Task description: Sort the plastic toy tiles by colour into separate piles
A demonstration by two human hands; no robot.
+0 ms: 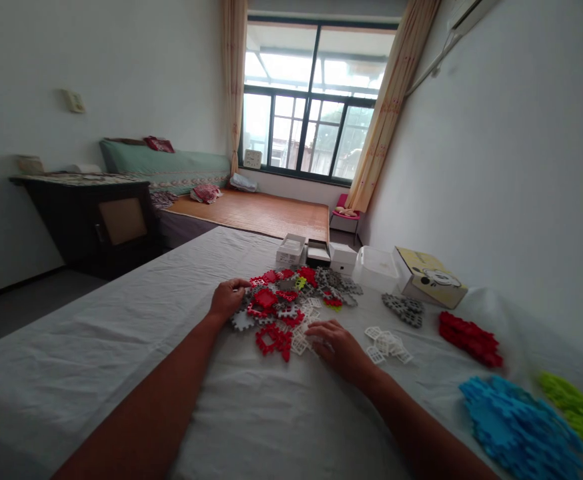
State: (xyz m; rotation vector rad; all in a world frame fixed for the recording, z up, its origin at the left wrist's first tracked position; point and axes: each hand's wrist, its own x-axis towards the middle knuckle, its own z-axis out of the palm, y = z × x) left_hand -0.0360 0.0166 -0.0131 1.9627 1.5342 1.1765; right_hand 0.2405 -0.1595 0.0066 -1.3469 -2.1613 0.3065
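A mixed pile of red, grey and white interlocking plastic building pieces lies on the white-covered surface between my hands. My left hand is at the pile's left edge, its fingers curled together beside red and grey pieces. What they hold, if anything, is too small to make out. My right hand reaches over the white lattice pieces at the pile's right side. Its fingers are bent, with the thumb apart from them, and the fingertips are at these pieces. To the right of this hand lies a separate group of white lattice pieces.
Sorted grey, red, blue and green pieces lie along the right. Behind the pile stand small boxes, a clear plastic container and a yellow-topped box. A bed is beyond.
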